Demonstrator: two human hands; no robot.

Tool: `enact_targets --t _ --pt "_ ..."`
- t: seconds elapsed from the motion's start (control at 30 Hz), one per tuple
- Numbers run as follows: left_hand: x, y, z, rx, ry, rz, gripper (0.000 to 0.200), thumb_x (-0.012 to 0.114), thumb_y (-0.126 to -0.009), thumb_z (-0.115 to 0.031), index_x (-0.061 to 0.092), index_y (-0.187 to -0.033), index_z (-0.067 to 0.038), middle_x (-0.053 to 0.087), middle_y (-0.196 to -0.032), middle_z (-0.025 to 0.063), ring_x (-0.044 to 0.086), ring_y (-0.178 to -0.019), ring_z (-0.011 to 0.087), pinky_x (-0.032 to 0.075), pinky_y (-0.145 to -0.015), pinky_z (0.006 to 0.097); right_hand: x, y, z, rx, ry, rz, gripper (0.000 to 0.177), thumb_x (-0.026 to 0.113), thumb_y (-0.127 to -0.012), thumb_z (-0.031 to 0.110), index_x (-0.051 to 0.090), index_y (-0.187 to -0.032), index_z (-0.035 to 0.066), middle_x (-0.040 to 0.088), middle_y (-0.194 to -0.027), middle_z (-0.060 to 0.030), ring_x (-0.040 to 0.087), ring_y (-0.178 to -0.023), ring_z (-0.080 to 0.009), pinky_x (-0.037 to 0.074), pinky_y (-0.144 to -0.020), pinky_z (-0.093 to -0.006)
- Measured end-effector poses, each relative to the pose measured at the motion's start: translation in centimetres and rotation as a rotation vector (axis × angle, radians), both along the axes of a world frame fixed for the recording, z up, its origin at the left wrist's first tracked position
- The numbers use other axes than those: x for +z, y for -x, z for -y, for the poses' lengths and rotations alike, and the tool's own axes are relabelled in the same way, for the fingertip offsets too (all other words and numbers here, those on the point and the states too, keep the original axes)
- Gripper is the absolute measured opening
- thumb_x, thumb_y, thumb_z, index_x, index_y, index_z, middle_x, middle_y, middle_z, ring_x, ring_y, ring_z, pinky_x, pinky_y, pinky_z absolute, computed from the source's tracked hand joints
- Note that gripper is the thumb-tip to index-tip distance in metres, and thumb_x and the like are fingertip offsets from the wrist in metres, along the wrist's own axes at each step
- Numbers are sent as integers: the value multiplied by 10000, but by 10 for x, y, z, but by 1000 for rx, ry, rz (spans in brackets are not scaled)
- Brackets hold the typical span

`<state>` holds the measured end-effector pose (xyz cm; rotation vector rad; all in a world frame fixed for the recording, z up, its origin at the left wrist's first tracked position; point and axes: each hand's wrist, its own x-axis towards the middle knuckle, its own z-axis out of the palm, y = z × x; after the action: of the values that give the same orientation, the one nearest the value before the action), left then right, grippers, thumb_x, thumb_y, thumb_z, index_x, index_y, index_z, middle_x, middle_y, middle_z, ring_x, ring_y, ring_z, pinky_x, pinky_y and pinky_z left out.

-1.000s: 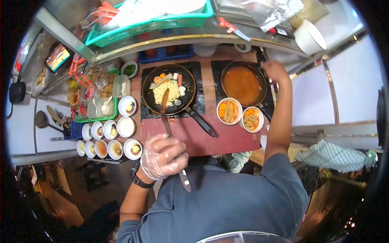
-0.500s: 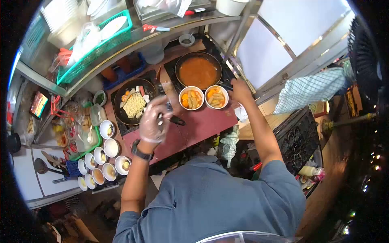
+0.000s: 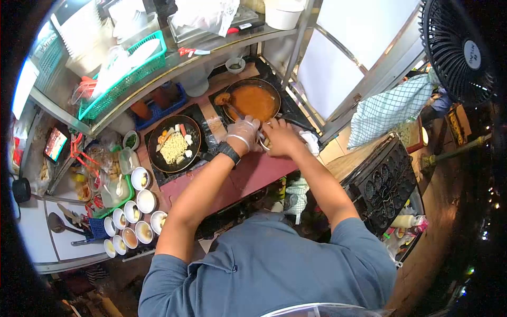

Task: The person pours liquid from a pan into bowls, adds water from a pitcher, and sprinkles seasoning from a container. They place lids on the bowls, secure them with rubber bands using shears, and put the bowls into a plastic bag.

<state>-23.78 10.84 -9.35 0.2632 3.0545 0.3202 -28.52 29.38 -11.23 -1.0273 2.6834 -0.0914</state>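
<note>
My left hand (image 3: 243, 133), in a clear glove, is closed around the handle of a sauce-covered ladle (image 3: 223, 99). The ladle's head is over the left rim of a round pan of orange-brown sauce (image 3: 254, 102). Just below that pan, my right hand (image 3: 281, 138) grips a white bowl (image 3: 263, 142) from above, its fingers close to my left hand. Both hands hide most of this bowl, and a second bowl cannot be made out. To the left, a dark pan (image 3: 182, 127) holds noodles (image 3: 174, 148), egg yolks and white and red pieces.
Several small white bowls (image 3: 146, 201) stand at the counter's lower left. Above the counter runs a glass shelf with a green basket (image 3: 124, 79). A small bowl (image 3: 235, 65) is behind the pans. At right are a checkered cloth (image 3: 388, 113), a black moulded pan (image 3: 380, 185) and a fan (image 3: 457, 53).
My left hand has moved right and forward with the ladle, towards the sauce pan. My right hand has moved left from the pan's handle onto the bowl. The view has shifted slightly.
</note>
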Motion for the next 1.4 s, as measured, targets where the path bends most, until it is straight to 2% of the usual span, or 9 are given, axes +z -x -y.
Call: enact_targets --t 0.27,0.33,0.43,0.67,0.8,0.87,1.0,1.17,1.4 --pt "13 -39 -5 41 42 111 787 981 -554 -453 640 -1187 -134 562 -1451 125 659 -1171 394 573 -916 544 11 5 -37 24 308 172 923 839 -800 475 470 -1547 77 313 -1651 -315 325 -1509 -520 341 -1214 -584" --pt "7 -46 -2 54 6 37 796 986 -533 -472 649 -1170 -135 527 -1497 141 645 -1190 411 561 -936 555 -2 33 -50 -110 391 -255 730 799 -855 468 588 -1415 50 489 -1521 -330 459 -1426 -503 425 -1152 -561" --pt "-5 -53 1 40 -96 -127 821 992 -493 -522 661 -1133 -129 481 -1546 186 620 -1211 454 537 -971 576 -17 78 -68 -262 13 -76 615 791 -854 463 666 -1303 61 654 -1333 -280 637 -1246 -455 531 -1037 -514" --pt "36 -100 47 -192 -456 -495 1006 913 -483 -764 613 -1132 -55 418 -1472 326 494 -1297 543 425 -1130 578 -38 69 -63 -514 122 -198 390 834 -818 389 773 -1068 96 764 -1010 -219 741 -968 -418 591 -838 -529" --pt "56 -127 78 -191 -715 -469 206 714 -854 -201 584 -903 -48 564 -1310 287 604 -1172 442 487 -1002 516 9 37 -61 -533 192 -248 348 830 -806 352 785 -1049 107 765 -963 -217 743 -935 -422 590 -822 -529" --pt "69 -142 88 -173 -714 -467 100 677 -864 -101 587 -861 -57 585 -1288 266 602 -1189 417 485 -1002 480 23 30 -61 -519 265 -339 263 852 -813 284 803 -1004 110 773 -920 -204 759 -892 -402 605 -796 -510" --pt "53 -156 100 -48 -853 -362 158 652 -854 38 611 -975 -56 563 -1405 234 584 -1279 377 439 -1110 484 76 -3 -55 -570 247 -286 283 814 -827 330 798 -992 100 765 -919 -207 744 -884 -418 591 -798 -521" --pt "41 -171 102 29 -858 -344 587 472 -743 310 666 -1181 -30 328 -1638 217 592 -1368 349 539 -1063 391 88 -24 -60 -584 194 -273 305 809 -820 345 801 -1007 104 761 -905 -209 740 -880 -419 587 -782 -514" --pt "0 -190 109 1 -992 -251 640 478 -702 280 684 -1219 -36 381 -1611 213 600 -1326 322 472 -1135 391 88 -59 -62 -653 146 -332 329 830 -823 357 808 -1051 121 768 -889 -206 747 -876 -423 587 -778 -521"
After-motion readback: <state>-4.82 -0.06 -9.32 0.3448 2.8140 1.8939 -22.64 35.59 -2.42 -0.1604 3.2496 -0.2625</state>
